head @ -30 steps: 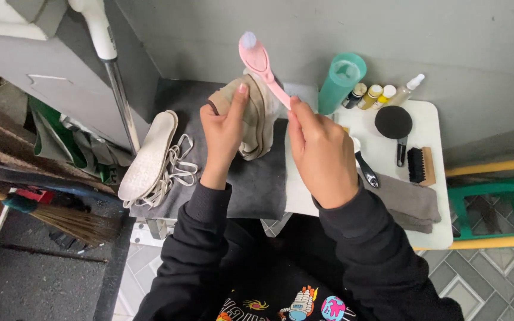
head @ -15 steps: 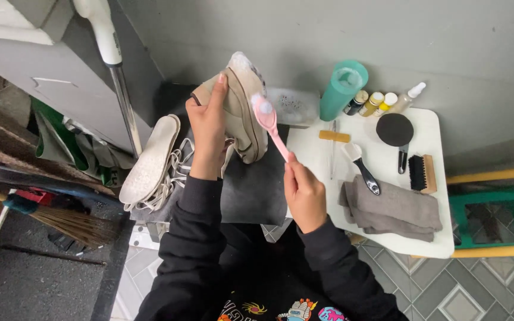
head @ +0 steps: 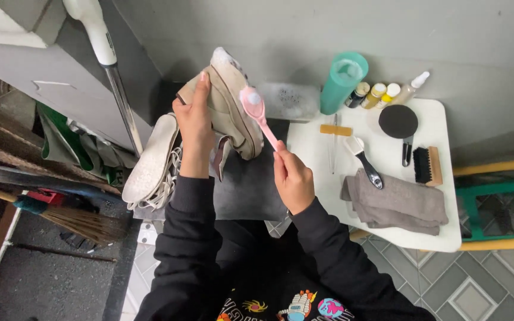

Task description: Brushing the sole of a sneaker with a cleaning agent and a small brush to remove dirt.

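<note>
Scrubbing the shoe's sole edge

Left hand (head: 193, 122) grips the shoe (head: 228, 101); right hand (head: 292, 178) clasps the pink brush (head: 257, 113). Best to use short strokes and hold the shoe steady.

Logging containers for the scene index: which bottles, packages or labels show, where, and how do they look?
Teal tumbler: back edge of white table, tall cylinder.
Small bottles: right of it, one dark-capped, two yellow-capped.
Dropper bottle: rightmost, clear, white nozzle.
No signs or screens.

Beige shoe (head: 227, 101) in left hand (head: 193, 119), pink brush (head: 258, 114) in right hand (head: 292, 178), head against sole.
</note>
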